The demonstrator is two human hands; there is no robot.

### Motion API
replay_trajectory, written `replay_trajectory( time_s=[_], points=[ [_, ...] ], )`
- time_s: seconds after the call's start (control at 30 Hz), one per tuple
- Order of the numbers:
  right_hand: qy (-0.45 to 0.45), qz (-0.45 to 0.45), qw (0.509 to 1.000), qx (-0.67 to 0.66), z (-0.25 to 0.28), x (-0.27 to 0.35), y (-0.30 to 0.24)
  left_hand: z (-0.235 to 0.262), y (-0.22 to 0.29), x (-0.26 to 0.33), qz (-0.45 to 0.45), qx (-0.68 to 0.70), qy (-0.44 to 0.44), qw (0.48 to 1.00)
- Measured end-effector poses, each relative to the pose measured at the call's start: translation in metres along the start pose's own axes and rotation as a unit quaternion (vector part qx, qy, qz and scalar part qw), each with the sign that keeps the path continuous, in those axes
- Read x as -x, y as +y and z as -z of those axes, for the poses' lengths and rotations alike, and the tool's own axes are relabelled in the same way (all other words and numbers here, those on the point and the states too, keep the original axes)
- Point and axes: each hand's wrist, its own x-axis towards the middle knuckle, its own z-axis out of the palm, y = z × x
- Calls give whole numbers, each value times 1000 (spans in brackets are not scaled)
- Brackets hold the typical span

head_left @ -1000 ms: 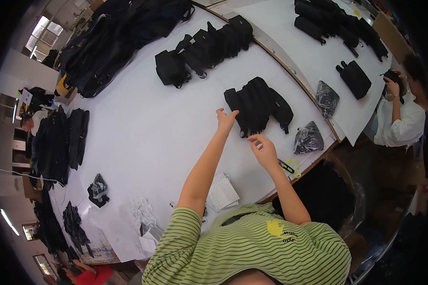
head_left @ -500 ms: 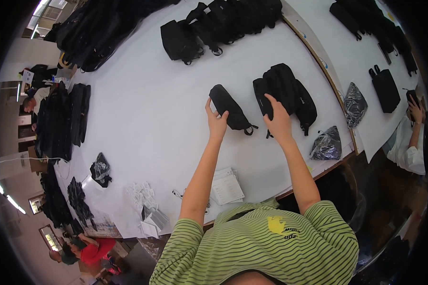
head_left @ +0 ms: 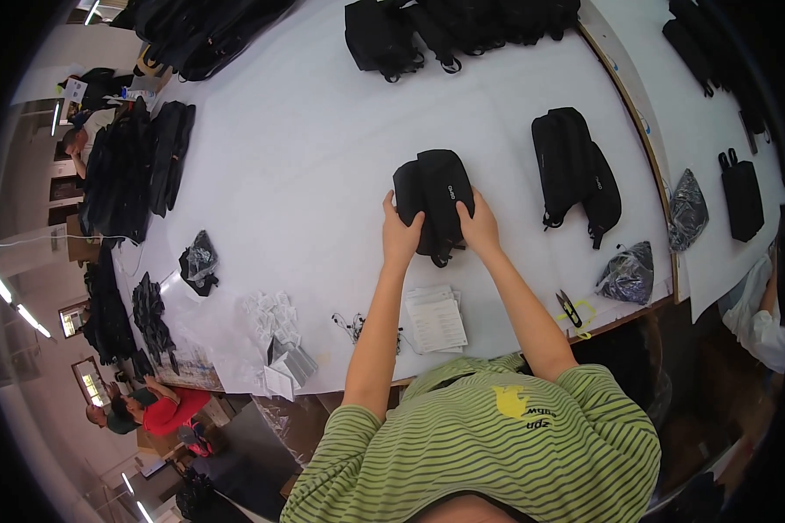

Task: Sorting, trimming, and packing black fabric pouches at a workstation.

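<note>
A small black fabric bag lies on the white table straight ahead of me. My left hand grips its near left edge. My right hand grips its near right edge, fingers curled onto the fabric. A strap end of the bag pokes out between my two hands. To the right, a stack of similar black bags lies apart from my hands.
A stack of paper sheets and small white packets lie near the table's front edge. Small snips and crumpled plastic wraps sit at the right. More black bags line the far side. Other people work at the left and right edges.
Both hands took one black bag from the stack at the right and drew it left to the middle of the table. They now hold it from the near side.
</note>
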Motion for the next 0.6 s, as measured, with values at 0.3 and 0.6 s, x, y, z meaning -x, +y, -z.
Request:
replay_trajectory(
  time_s=[0.3,0.6],
  points=[
    [-234,-290,797,-476,9,-8,-12,-2,7,2,-74,-22,59,995],
    [-73,68,994,53,1,14,-31,-20,-7,4,-101,59,13,993]
  ],
)
